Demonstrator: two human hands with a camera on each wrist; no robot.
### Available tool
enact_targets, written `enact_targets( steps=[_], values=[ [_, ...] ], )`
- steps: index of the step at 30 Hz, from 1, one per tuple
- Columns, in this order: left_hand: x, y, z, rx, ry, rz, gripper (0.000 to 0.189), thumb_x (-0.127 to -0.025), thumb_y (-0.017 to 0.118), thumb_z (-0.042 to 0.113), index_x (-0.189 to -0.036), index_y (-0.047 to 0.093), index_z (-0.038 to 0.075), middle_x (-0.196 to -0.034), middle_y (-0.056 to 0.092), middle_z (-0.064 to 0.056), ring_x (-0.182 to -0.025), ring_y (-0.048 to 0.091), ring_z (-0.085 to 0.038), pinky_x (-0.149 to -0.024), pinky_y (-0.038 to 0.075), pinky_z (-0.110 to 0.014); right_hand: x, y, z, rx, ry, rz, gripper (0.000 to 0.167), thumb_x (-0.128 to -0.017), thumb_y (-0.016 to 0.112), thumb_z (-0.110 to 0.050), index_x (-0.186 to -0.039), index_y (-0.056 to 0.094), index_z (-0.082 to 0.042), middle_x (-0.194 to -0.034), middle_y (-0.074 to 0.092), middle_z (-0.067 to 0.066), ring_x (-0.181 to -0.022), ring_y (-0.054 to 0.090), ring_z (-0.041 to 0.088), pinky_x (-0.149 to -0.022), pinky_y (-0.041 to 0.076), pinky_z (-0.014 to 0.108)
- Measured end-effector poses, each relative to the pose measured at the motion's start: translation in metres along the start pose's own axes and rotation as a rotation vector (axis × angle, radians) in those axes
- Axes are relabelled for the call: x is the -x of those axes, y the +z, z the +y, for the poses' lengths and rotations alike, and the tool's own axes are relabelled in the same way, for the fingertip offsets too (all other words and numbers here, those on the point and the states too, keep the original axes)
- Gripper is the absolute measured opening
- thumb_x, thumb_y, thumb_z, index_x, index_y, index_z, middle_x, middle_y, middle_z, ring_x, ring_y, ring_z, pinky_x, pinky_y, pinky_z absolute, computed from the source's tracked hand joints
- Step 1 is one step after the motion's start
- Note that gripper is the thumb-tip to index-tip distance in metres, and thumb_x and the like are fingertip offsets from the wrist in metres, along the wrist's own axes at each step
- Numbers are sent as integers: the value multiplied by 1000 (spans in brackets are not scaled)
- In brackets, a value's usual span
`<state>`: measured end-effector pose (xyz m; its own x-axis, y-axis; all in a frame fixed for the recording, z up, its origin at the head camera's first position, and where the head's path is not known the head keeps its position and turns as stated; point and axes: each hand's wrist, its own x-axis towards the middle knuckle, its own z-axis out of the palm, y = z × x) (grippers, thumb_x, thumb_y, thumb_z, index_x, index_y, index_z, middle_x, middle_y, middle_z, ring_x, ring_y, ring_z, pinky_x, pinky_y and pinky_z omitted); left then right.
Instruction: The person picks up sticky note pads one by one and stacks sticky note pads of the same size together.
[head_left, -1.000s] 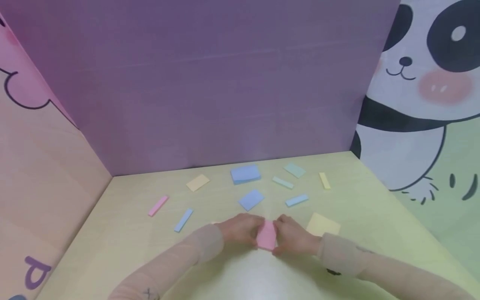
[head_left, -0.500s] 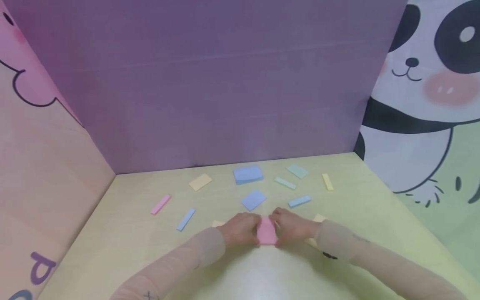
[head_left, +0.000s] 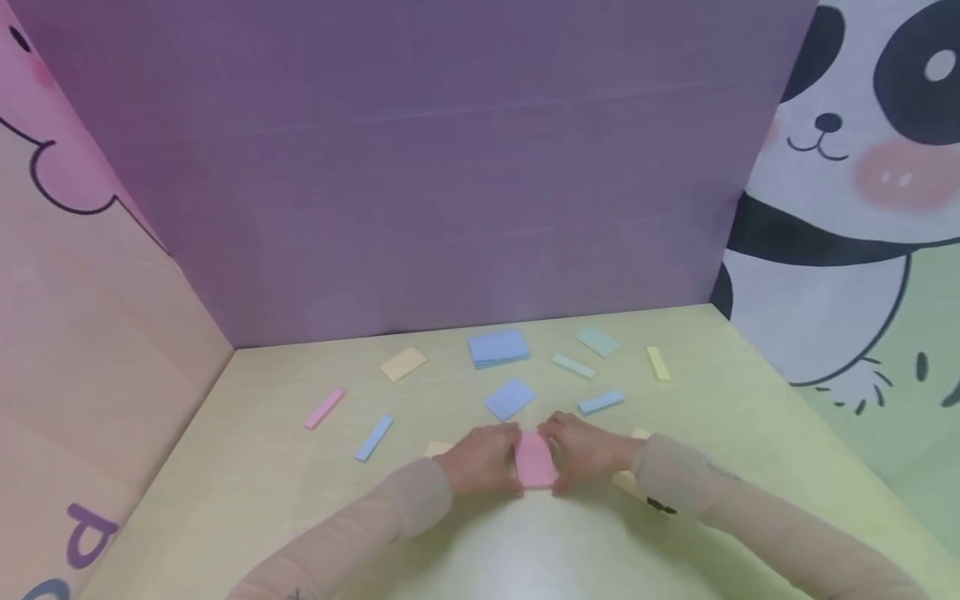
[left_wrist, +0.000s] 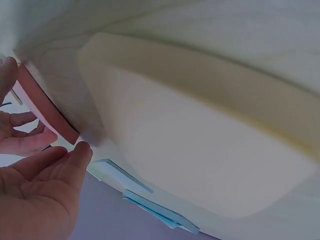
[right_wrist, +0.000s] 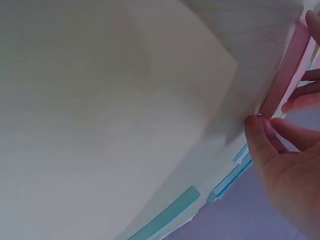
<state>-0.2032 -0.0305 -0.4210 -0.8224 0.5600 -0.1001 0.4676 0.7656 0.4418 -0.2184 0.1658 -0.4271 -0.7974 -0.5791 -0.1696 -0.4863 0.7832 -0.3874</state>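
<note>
A pink sticky note pad (head_left: 534, 461) lies on the table in front of the person, between both hands. The left hand (head_left: 480, 461) grips its left side, fingers at the far corner and thumb at the near corner. On the opposite side the right hand (head_left: 588, 452) holds it in the same way. In the left wrist view the pad (left_wrist: 47, 107) shows its thick edge, with fingertips at its ends. The right wrist view likewise shows the pad's edge (right_wrist: 287, 70) with fingertips pressed to its corner. Just beyond the hands lies a blue square note pad (head_left: 509, 400).
Further back lie a larger blue pad (head_left: 498, 348), a green pad (head_left: 597, 342) and an orange pad (head_left: 403, 364). Narrow strips in pink (head_left: 325, 408), blue (head_left: 374, 437) and yellow (head_left: 657, 364) are scattered around. A pale yellow pad (head_left: 628, 483) is partly hidden under the right forearm.
The hands have shifted slightly away from the person with the pink pad and straightened it. The right forearm now covers more of the yellow pad. The head view has turned slightly left.
</note>
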Motion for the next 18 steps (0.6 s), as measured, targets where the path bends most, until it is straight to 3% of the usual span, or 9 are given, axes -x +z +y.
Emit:
enact_targets(
  steps=[6, 13, 18],
  values=[
    [0, 3, -5, -1, -11, -5, 44, -62, 82, 32, -98, 60, 18, -88, 60, 9, -79, 54, -5, -76, 48, -22, 0, -1, -4, 9, -19, -6, 64, -60, 82, -24, -117, 55, -10, -110, 52, 0, -106, 48, 19, -97, 41, 40],
    [3, 1, -9, -17, 21, 13, 45, -62, 81, 31, -99, 61, 17, -94, 63, 6, -84, 57, -8, -80, 48, -25, -3, 0, -7, 22, -43, -1, 65, -60, 82, -25, -118, 56, -11, -110, 52, 1, -106, 47, 20, -97, 41, 42],
    [5, 1, -13, -23, 7, 5, 56, -62, 81, 32, -111, 60, 14, -103, 62, 3, -92, 57, -10, -84, 48, -28, -7, 3, -7, 19, -34, -12, 67, -60, 82, -28, -120, 55, -12, -111, 52, 1, -106, 47, 19, -97, 41, 41]
  ],
)
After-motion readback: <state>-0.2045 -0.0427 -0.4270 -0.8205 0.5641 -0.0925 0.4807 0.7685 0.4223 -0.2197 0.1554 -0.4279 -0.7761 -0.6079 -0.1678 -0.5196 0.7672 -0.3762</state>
